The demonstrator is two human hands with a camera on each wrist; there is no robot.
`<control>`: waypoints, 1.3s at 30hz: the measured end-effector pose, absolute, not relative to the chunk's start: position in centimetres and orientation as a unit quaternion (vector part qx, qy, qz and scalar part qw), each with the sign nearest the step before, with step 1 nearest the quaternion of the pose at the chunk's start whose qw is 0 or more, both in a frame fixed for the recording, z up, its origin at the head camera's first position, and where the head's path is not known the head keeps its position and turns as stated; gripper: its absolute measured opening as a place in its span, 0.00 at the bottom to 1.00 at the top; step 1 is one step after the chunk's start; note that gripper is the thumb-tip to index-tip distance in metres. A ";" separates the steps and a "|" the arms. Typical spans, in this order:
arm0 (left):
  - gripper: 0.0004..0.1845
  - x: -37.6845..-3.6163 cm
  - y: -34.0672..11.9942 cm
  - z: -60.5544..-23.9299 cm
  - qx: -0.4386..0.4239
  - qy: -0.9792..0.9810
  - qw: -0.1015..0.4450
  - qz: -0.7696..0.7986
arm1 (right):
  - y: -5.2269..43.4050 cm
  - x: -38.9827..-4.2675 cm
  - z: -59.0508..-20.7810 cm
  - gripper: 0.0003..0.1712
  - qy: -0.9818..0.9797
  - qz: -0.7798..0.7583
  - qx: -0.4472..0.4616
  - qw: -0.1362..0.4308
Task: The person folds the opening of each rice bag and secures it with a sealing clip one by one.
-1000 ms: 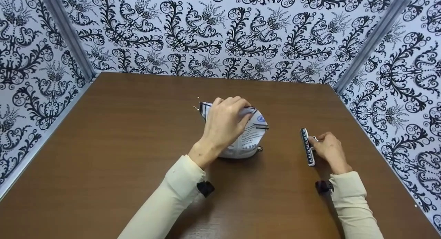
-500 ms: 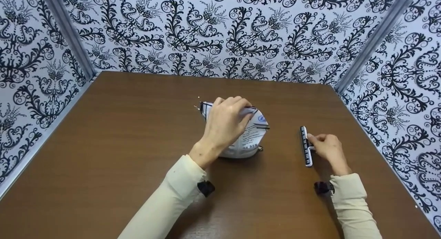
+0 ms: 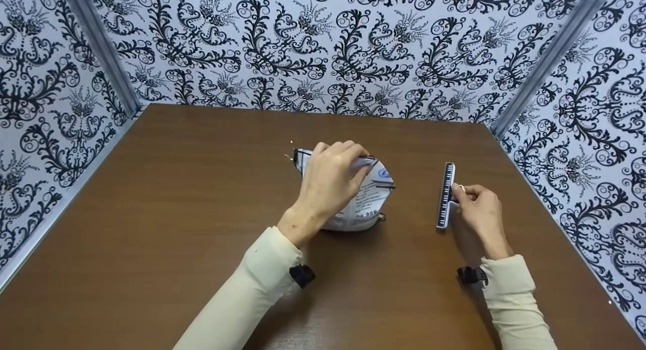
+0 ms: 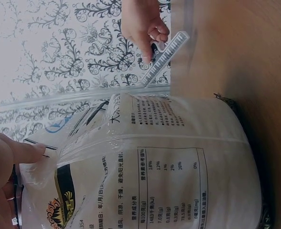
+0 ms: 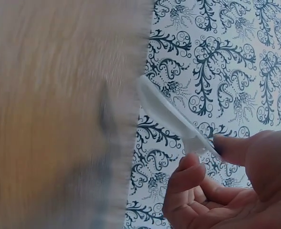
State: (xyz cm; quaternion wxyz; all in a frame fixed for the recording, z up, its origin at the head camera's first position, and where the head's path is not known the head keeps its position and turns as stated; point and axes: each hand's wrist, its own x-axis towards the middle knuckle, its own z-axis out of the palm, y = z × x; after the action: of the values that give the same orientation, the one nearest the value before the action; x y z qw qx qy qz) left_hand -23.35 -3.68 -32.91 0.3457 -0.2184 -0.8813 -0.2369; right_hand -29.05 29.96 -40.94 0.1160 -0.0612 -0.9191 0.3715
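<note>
In the head view, my left hand grips the gathered top of a rice bag, its fingers over the far side and the thumb on the near right. The bag stands upright on the table; the left wrist view shows its printed face with a nutrition table, and clear plastic creased toward the top. To the right, my right hand pinches a long white bag clip by its short handle, between thumb and fingers. A dark ridged strip runs along the clip. The right wrist view shows the clip's smooth white side.
A brown wooden table lies under both hands. Patterned white panels rise at the back and both sides, with grey metal posts in the corners. Small white specks show just left of the bag's top.
My right hand has moved the bag clip slightly up and away in the head view, and turned it so its far end leans right. The left hand and the bag have stayed put.
</note>
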 end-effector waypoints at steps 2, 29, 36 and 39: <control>0.08 -23.3 -3.7 -32.9 -0.218 -0.881 0.344 -0.240 | 29.8 -28.9 -40.9 0.28 -0.916 0.376 -0.059 0.128; 0.08 -23.5 -3.6 -33.1 -0.217 -0.879 0.346 -0.246 | 27.0 -28.0 -40.9 0.12 -0.880 0.403 0.056 0.245; 0.08 -23.4 -3.6 -33.0 -0.216 -0.882 0.340 -0.245 | 26.2 -27.3 -40.9 0.12 -0.857 0.432 0.117 0.256; 0.08 -23.4 -3.7 -33.0 -0.216 -0.881 0.339 -0.248 | 25.9 -27.0 -40.8 0.12 -0.851 0.444 0.135 0.246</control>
State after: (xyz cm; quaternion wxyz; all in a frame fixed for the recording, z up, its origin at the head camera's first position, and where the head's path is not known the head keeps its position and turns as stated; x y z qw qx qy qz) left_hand -23.39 -3.67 -33.04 0.3393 -0.2163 -0.8811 -0.2483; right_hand -26.99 25.93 -40.84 0.2460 0.1354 -0.8510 0.4439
